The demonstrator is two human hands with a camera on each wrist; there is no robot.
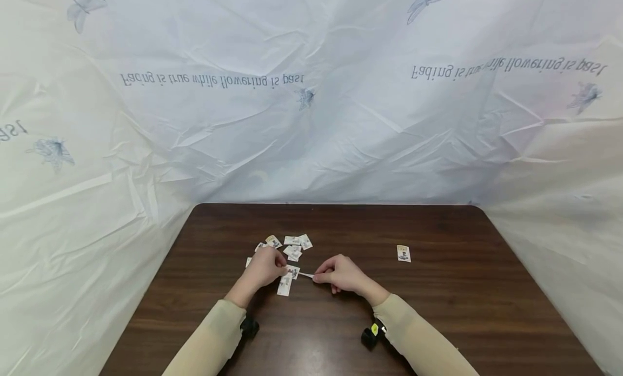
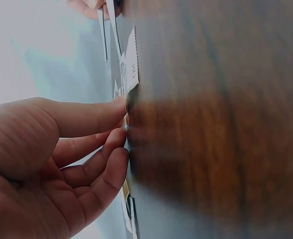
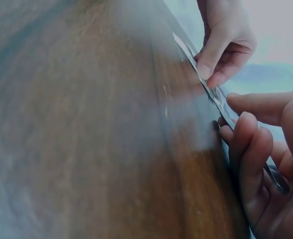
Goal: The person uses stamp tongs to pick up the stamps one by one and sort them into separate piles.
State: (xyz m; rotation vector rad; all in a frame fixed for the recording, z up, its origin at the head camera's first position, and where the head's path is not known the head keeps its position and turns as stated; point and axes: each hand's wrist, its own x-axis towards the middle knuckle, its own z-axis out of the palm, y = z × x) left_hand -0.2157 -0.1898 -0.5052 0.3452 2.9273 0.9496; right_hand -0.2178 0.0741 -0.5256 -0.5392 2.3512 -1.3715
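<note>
Long beige cloth sleeves (image 1: 208, 335), nearest the head camera, enter over a rectangular, dark-brown, wood-grained table (image 1: 486, 295). The bare right hand (image 1: 346, 275) grips slim silver metal tweezers (image 3: 226, 115), fingers curled round the shanks, prongs slightly parted and directed toward the other hand. The bare left hand (image 1: 263, 268) appears to pinch, between thumb and forefinger, a small white printed paper piece with serrated edges (image 2: 131, 62), close to the tabletop. Other white printed paper pieces (image 1: 292, 252) lie beyond it, some overlapping; a single yellow-topped white paper piece (image 1: 403, 254) lies well apart, to the right.

Good handling would call for tweezers held low and nearly flat, tips taking only the margin, pressure light enough to spare the teeth; the left pinch should ease only once the tips hold.

Obscured: the fingertips cover part of the pinched piece; contact with the prongs cannot be confirmed; the print is illegible.
</note>
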